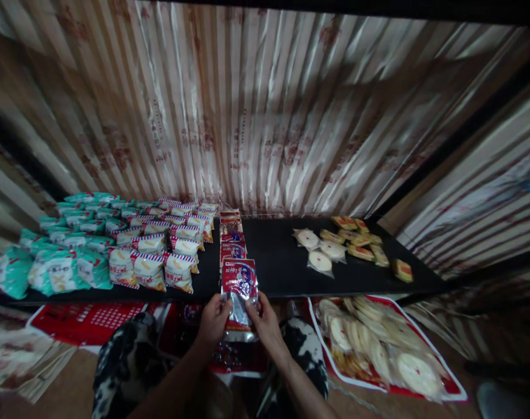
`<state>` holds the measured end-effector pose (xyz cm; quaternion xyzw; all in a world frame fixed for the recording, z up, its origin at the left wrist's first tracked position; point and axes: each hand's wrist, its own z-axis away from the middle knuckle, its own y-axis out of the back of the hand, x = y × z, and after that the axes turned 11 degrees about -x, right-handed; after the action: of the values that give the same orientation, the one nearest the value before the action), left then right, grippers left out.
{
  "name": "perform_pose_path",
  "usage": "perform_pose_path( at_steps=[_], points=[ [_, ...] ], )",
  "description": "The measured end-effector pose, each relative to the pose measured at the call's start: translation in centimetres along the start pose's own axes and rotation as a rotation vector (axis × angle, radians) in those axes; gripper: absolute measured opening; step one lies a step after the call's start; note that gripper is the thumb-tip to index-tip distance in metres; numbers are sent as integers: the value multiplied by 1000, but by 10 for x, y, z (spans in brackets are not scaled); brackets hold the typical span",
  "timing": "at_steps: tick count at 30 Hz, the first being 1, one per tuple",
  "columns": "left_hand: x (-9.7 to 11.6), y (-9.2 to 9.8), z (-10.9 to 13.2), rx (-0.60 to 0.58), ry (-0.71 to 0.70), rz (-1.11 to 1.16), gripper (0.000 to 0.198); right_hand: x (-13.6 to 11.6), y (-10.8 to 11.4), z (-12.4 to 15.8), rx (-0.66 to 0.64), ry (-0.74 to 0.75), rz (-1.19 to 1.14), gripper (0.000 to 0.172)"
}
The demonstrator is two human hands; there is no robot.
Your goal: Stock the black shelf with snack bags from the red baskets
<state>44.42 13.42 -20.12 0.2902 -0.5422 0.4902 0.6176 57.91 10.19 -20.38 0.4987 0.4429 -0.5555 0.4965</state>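
Between my two hands is a red and silver packet (pixel 239 285), upright with its printed front facing me, at the front edge of the black shelf (pixel 269 262). My left hand (pixel 213 320) pinches its left side, and my right hand (pixel 266 323) pinches its right side with the thumb on the silver part. Behind it, a column of similar red packets (pixel 232 233) runs back along the shelf. White snack bags with striped tops (pixel 148 265) stand in rows to the left of that column.
Teal bags (pixel 62 270) fill the shelf's far left. Round white packs (pixel 320 261) and yellow packs (pixel 361 252) lie on the right. Below the shelf, a red bag (pixel 452 389) holds more round packs. A striped sheet (pixel 256 116) hangs behind.
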Motion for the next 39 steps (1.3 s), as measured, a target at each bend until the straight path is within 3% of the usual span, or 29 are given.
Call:
perform_pose_path(
  at_steps=[6, 12, 17, 23, 29, 39],
  points=[
    [1, -20, -16, -57, -46, -35, 35, 0, 20, 5, 66, -49, -26, 62],
    [-1, -40, -34, 15, 10, -219, 30, -4, 39, -3, 177, -72, 4, 64],
    [-3, -49, -48, 14, -83, -126, 33, -8, 48, -18, 240, -81, -56, 70],
    [-2, -43, -64, 72, -88, -84, 55, -12, 48, -42, 209, -105, -1, 71],
    [10, -29, -84, 194, -115, -225, 54, -9, 35, -76, 162, -26, 30, 64],
    [66, -16, -130, 404, -210, -706, 55, -32, 16, -158, 124, 168, 161, 57]
  ],
)
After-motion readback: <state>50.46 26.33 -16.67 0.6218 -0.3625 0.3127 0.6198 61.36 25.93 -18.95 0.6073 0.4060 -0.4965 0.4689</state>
